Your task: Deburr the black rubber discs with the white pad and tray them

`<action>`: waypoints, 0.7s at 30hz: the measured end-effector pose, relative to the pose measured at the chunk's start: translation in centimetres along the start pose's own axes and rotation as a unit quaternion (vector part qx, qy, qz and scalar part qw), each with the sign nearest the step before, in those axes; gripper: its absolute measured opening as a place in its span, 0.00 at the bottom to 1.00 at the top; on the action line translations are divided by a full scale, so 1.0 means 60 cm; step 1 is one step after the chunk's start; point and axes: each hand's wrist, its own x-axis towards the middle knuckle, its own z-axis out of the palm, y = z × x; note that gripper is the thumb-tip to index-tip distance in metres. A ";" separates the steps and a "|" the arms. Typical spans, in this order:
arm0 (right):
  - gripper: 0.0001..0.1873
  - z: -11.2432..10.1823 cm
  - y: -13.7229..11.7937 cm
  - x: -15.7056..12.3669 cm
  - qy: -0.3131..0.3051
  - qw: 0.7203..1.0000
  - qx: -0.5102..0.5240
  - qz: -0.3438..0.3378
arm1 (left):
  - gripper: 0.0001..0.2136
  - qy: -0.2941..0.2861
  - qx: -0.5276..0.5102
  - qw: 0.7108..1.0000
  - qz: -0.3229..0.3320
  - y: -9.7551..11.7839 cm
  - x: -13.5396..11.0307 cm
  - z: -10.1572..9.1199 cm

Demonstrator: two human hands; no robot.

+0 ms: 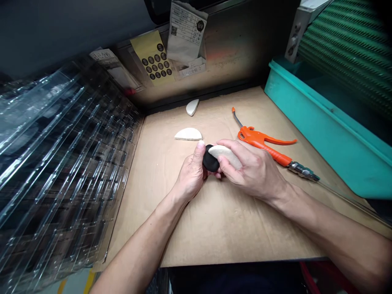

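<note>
A small round black part (210, 159) is gripped in my left hand (192, 171), thumb up along its left side. My right hand (254, 165) pinches a pale, half-round felt-like pad (226, 154), whose tip touches or overlaps the face of the black part. The far side of the black part is hidden by the fingers. Beyond my hands, a second half-round pad (188, 134) lies on the cardboard, and a smaller wedge-shaped pad (192, 107) sits farther back. Close behind my right hand lies an orange air blow gun (260, 141).
Cardboard (214, 228) covers the work surface. Stacked clear plastic trays (70, 163) stand along the left. At the right is a turquoise bin (312, 126) below a green ribbed surface (349, 45). The blow gun's hose (352, 202) runs to the right edge. Labels (153, 57) hang on the back panel.
</note>
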 end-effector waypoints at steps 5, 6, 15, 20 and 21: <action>0.19 -0.011 0.004 0.006 -0.057 0.997 0.041 0.040 | 0.31 -0.003 -0.021 1.000 -0.001 0.009 -0.001 0.009; 0.19 -0.015 0.006 0.008 -0.075 0.994 0.069 0.045 | 0.31 0.004 -0.022 1.000 -0.002 0.010 -0.002 0.010; 0.18 -0.029 0.002 0.011 -0.165 0.953 0.234 0.099 | 0.26 0.044 0.002 0.999 0.010 0.008 -0.004 0.009; 0.18 -0.009 0.001 0.007 -0.066 0.972 0.209 0.089 | 0.26 0.028 0.013 1.000 0.003 0.001 -0.004 0.008; 0.17 -0.007 0.003 0.007 -0.051 0.975 0.193 0.095 | 0.27 0.019 0.005 1.000 -0.001 0.002 -0.004 0.009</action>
